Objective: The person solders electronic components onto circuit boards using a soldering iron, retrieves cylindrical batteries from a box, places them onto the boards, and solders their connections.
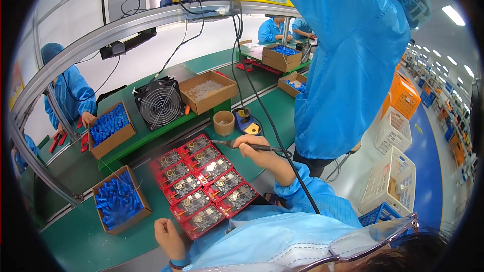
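My right hand (262,157) grips a soldering iron (264,147) by its black handle. The iron's metal end points left, over the upper right corner of the red trays. Those red trays (184,215) lie side by side in two columns on the green bench, with a dark circuit board (212,169) or more in each compartment. Down at the near end of the trays, my left hand (168,238) is curled closed. Whatever its fingers may hold is hidden. A blue soldering-iron stand (248,122) sits beyond my right hand, next to a brown cardboard ring (224,123).
Cardboard boxes of blue cylindrical parts (118,201) stand at the left. A black fan (159,103) and a box of clear pieces (205,89) occupy the raised shelf. A black cable (272,108) hangs past my right arm. Close on the right stands a co-worker (348,55) in blue.
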A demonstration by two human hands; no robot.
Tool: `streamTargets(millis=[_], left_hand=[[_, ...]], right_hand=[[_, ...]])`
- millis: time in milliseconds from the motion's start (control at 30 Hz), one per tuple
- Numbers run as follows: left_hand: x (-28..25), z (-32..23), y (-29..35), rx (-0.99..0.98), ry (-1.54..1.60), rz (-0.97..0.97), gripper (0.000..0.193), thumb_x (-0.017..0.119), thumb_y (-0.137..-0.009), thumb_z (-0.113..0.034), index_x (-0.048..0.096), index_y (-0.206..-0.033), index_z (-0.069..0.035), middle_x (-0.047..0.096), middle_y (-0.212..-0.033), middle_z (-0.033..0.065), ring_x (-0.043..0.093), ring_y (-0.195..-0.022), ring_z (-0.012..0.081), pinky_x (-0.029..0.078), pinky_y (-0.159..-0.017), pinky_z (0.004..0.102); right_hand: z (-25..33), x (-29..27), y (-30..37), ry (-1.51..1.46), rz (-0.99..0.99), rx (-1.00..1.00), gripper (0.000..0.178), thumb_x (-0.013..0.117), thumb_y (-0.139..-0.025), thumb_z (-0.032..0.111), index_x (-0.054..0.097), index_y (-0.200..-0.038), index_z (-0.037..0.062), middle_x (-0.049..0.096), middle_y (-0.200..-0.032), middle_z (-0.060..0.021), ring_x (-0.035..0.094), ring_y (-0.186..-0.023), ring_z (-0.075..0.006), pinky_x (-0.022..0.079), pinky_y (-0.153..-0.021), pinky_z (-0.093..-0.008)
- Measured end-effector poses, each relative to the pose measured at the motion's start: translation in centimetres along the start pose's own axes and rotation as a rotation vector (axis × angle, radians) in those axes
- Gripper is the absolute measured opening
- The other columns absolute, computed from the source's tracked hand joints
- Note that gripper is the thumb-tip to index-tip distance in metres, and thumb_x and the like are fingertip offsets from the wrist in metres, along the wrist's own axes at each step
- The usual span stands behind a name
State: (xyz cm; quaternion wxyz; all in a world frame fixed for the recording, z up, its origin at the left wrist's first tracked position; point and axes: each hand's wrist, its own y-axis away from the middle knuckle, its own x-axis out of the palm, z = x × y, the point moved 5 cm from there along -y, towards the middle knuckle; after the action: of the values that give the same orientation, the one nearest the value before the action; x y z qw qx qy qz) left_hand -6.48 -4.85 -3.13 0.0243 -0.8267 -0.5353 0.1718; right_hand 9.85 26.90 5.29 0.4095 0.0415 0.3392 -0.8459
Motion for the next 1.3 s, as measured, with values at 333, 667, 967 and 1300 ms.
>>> streamTargets(millis=[333,667,967,1300], left_hand=[[-0.2,0.4,0.3,-0.025,0.013,0.002,0.008,0.051,-0.088,-0.003,0.048,-0.081,-0.001,0.042,-0.070,0.0002,0.038,-0.062,0.0063,0.033,-0.054,0.0228],[-0.2,1.3,0.1,0.032,0.063,-0.020,0.008,0.050,-0.088,-0.003,0.048,-0.081,-0.001,0.041,-0.070,-0.0004,0.036,-0.061,0.0060,0.032,-0.054,0.0222],[-0.1,2.0,-0.2,0.011,0.071,-0.009,0.009,0.050,-0.088,-0.003,0.048,-0.080,-0.001,0.040,-0.068,-0.0009,0.035,-0.060,0.0058,0.031,-0.053,0.0226],[0.1,1.7,-0.2,0.020,0.092,-0.004,0.009,0.051,-0.087,-0.003,0.048,-0.079,-0.002,0.040,-0.068,-0.0011,0.035,-0.060,0.0055,0.030,-0.052,0.0223]], right_hand=[[0.4,0.4,-0.1,-0.026,0.008,0.010,0.017,0.052,-0.091,0.018,0.061,-0.096,0.0032,0.055,-0.074,-0.0020,0.052,-0.065,-0.0078,0.043,-0.057,-0.0235],[0.5,0.6,-0.4,-0.056,0.006,-0.023,0.018,0.052,-0.091,0.018,0.061,-0.096,0.0026,0.055,-0.073,-0.0023,0.051,-0.064,-0.0079,0.042,-0.057,-0.0241],[1.2,0.7,-0.5,-0.011,0.015,-0.035,0.018,0.053,-0.091,0.018,0.061,-0.095,0.0024,0.055,-0.071,-0.0019,0.051,-0.062,-0.0078,0.041,-0.055,-0.0236],[1.3,0.8,-0.1,-0.028,0.016,-0.037,0.019,0.053,-0.091,0.019,0.061,-0.095,0.0017,0.056,-0.073,-0.0021,0.051,-0.063,-0.0077,0.042,-0.056,-0.0234]])
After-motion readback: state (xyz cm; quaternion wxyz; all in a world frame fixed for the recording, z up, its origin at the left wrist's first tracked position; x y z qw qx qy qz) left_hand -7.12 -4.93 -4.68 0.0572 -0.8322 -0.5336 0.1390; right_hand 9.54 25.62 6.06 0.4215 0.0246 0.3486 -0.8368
